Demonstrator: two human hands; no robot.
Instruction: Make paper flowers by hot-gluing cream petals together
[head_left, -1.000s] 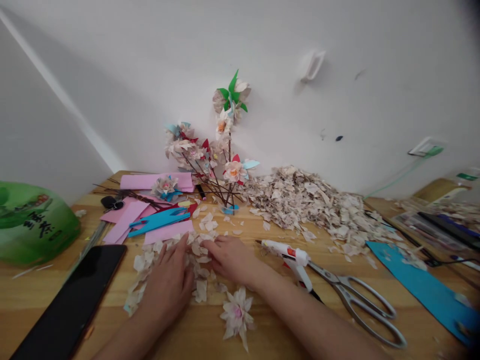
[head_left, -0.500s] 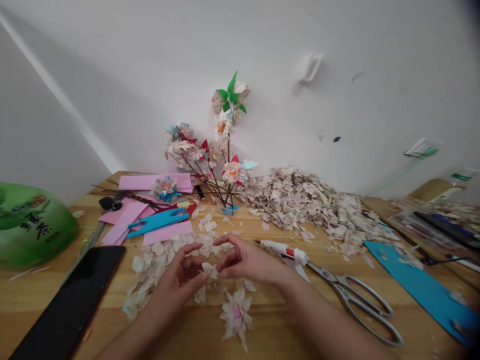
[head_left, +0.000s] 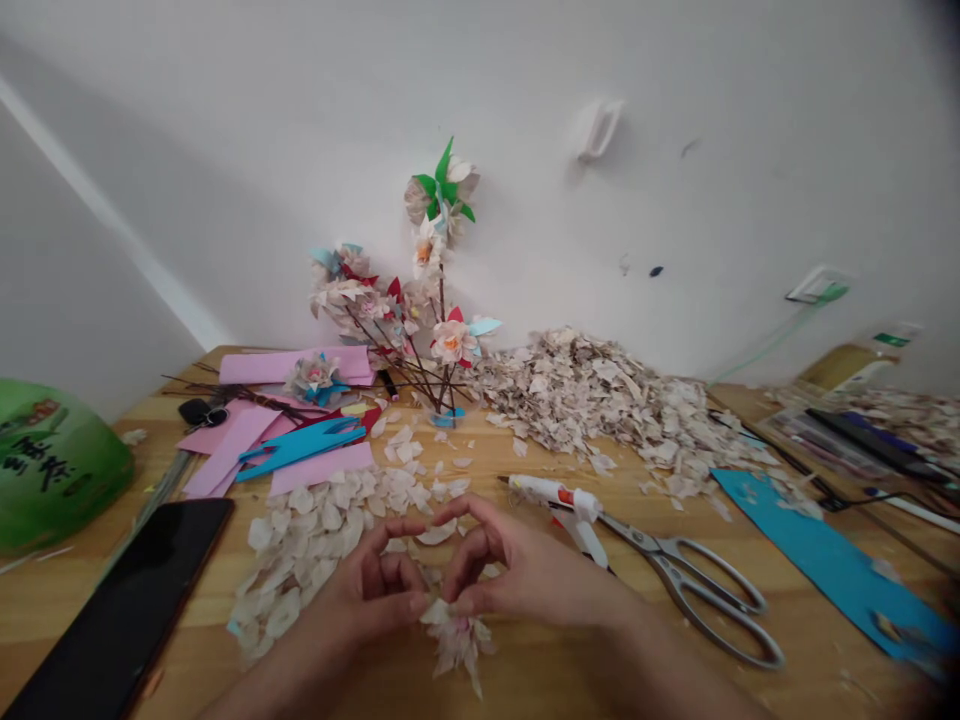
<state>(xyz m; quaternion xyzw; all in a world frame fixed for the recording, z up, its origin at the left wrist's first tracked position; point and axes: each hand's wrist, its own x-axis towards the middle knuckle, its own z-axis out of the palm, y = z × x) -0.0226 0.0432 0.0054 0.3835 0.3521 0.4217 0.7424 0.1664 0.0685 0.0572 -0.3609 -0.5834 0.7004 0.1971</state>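
Both hands meet at table centre: left hand (head_left: 375, 598) and right hand (head_left: 517, 570) pinch one pale petal (head_left: 435, 611) narrowly between fingertips, touching. Paper flower (head_left: 459, 645) lies just below, at 6 o'clock; loose petal pile (head_left: 315, 530) at 10 o'clock.

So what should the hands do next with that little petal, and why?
Probably lower the petal onto the paper flower just beneath and press it among the other petals. The left hand and right hand pinch it together right above the flower, fingertips nearly touching. The glue gun lies close by on the table if it needs sticking.
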